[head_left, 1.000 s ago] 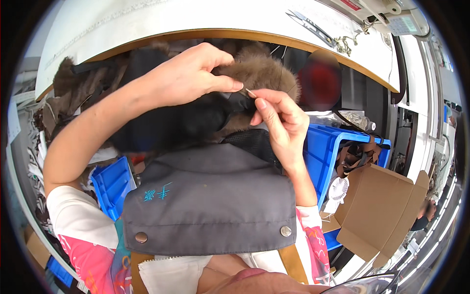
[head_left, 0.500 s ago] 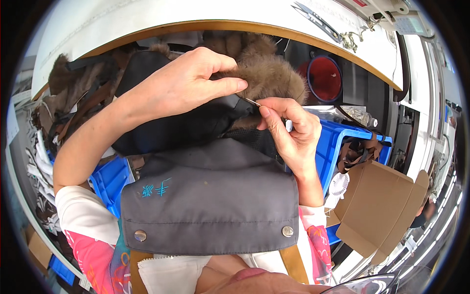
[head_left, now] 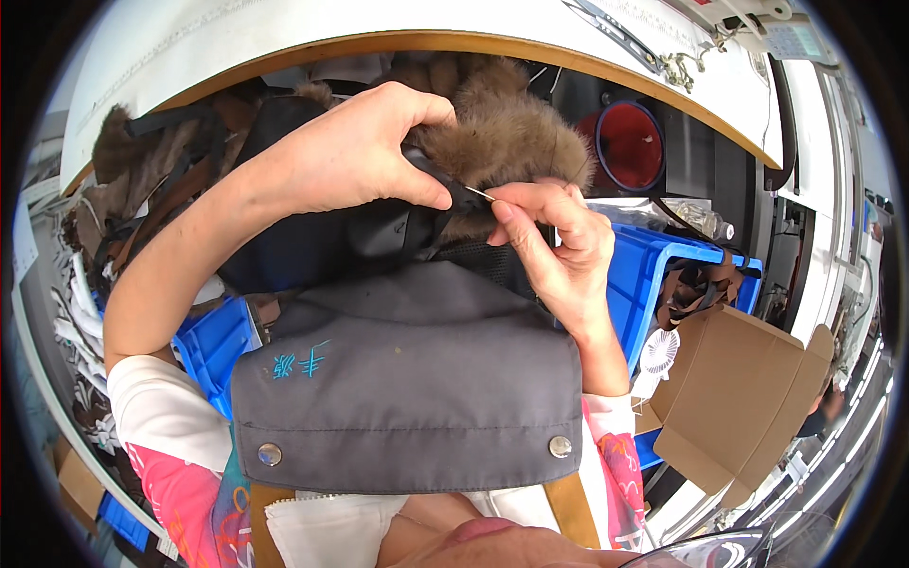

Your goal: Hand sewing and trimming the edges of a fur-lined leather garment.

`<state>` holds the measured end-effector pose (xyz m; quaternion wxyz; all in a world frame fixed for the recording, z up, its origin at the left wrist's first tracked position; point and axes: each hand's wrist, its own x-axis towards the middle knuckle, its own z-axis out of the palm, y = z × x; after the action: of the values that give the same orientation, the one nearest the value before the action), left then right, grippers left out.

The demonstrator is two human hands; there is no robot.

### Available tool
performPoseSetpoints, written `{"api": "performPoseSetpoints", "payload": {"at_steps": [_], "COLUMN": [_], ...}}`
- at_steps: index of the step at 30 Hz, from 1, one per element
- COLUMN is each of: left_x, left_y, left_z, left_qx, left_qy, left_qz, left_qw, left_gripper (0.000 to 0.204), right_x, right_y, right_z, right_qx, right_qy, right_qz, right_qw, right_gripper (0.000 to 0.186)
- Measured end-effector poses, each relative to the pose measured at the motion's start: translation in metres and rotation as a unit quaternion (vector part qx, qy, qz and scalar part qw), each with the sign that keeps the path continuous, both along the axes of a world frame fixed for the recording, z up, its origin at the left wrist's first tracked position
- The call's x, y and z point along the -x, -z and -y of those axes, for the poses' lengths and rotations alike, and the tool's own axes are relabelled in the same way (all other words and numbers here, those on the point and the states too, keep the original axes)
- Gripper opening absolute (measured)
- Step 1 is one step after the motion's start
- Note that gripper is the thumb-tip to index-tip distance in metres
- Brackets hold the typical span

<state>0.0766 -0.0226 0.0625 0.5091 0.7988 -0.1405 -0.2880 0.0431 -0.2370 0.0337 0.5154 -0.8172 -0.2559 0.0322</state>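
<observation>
Brown fur [head_left: 507, 133] joins black lining fabric [head_left: 350, 237] in a bundle on my lap below the table edge. My left hand [head_left: 379, 142] grips the black fabric beside the fur, its thumb on the near side and its other fingertips hidden behind the material. A thin sewing needle [head_left: 480, 193] is pinched between the thumb and forefinger of my right hand [head_left: 554, 232]. The needle's tip points left, at the edge of the fabric close to my left thumb. Any thread is too fine to make out.
A white table [head_left: 284, 33] with a wooden edge crosses the far side, with thread snips [head_left: 615, 36] on it. At right stand a red bin [head_left: 630, 147], a blue crate [head_left: 636, 275] of brown strips and an open cardboard box [head_left: 734, 398]. Another blue bin [head_left: 218, 346] is at left.
My left thumb has moved down and a little left over the fabric, away from the fur. My right hand with the needle has shifted slightly left.
</observation>
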Motion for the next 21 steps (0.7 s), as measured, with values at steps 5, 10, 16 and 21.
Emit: {"api": "performPoseSetpoints", "payload": {"at_steps": [5,10,16,21], "left_x": [-0.0029,-0.0053,-0.0051,-0.0053], "left_y": [0.0050,0.0049,0.0057,0.0061], "left_z": [-0.0005,-0.0010,-0.0010,-0.0019], "left_qx": [0.033,0.030,0.051,0.058], "left_qy": [0.007,0.001,-0.001,0.005], "left_qz": [-0.015,-0.035,-0.046,-0.044], "left_qw": [0.999,0.999,0.998,0.997], "left_gripper": [0.028,0.026,0.026,0.027], "right_x": [-0.0013,-0.0004,0.0024,0.0022], "right_y": [0.0039,0.0063,0.0021,0.0004], "right_z": [-0.0087,-0.0066,-0.0027,-0.0052], "right_qx": [0.011,0.005,0.021,0.033], "right_qy": [-0.004,0.025,0.004,0.008], "right_qz": [0.009,0.019,0.046,0.067], "right_qw": [1.000,0.999,0.999,0.997], "right_gripper": [0.009,0.010,0.012,0.014]}}
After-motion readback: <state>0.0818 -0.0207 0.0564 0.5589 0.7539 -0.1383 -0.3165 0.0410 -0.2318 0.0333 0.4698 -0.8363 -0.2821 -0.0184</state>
